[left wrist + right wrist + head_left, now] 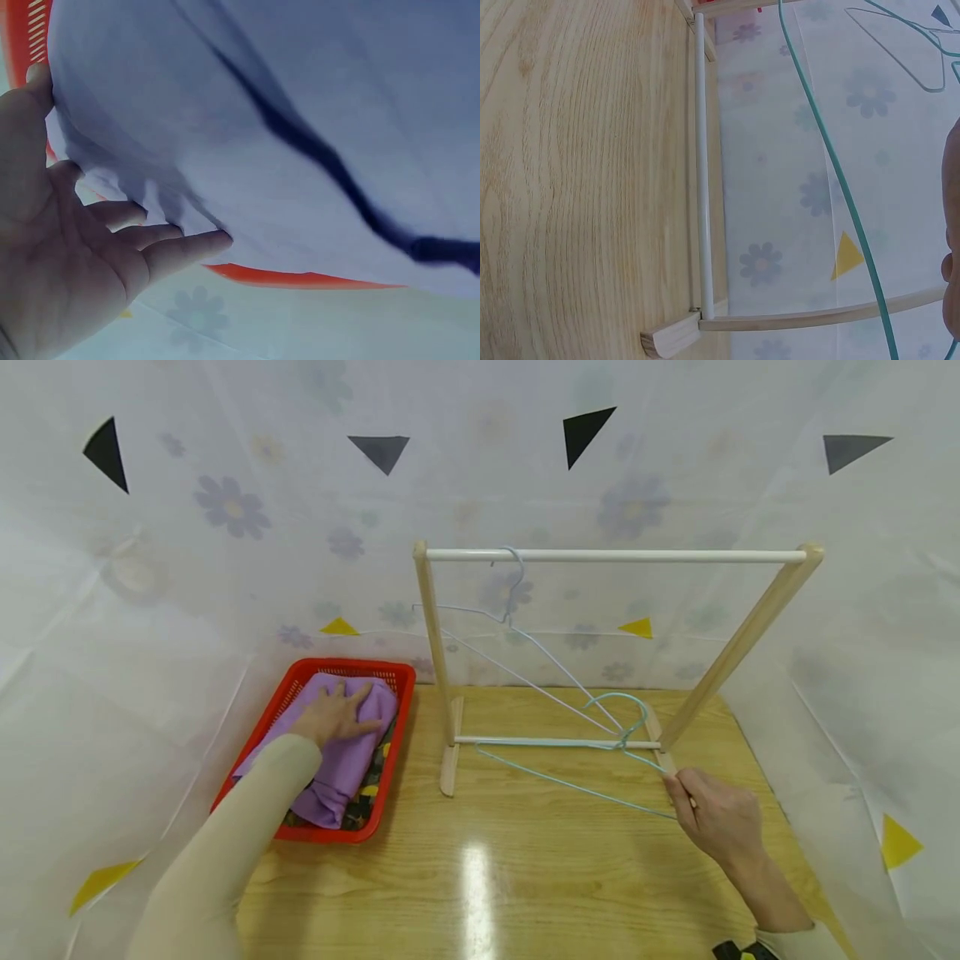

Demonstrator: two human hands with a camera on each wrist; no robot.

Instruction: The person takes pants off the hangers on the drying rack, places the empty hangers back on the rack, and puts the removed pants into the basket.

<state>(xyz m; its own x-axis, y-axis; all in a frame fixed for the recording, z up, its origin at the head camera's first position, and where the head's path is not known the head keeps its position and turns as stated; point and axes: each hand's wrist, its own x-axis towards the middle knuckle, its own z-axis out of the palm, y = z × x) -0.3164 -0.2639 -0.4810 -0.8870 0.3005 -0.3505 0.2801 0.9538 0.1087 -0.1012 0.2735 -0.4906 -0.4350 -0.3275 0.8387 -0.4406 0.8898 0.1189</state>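
My left hand [335,712] lies flat with spread fingers on a purple cloth [341,752] in a red basket [301,833] at the table's left. In the left wrist view the open palm [67,255] touches the cloth [300,112] just above the basket's rim [292,279]. My right hand [708,814] pinches the corner of a light green wire hanger [570,783] lying by the foot of a small wooden clothes rack [613,557]. A white wire hanger [517,635] hangs tilted from the rack's top bar. The green wire [832,172] runs across the right wrist view.
The wooden table [517,868] carries the rack and the basket. Under the purple cloth in the basket lies a dark patterned fabric [365,793]. A white flowered sheet [225,527] with black and yellow triangles closes in the table on all sides.
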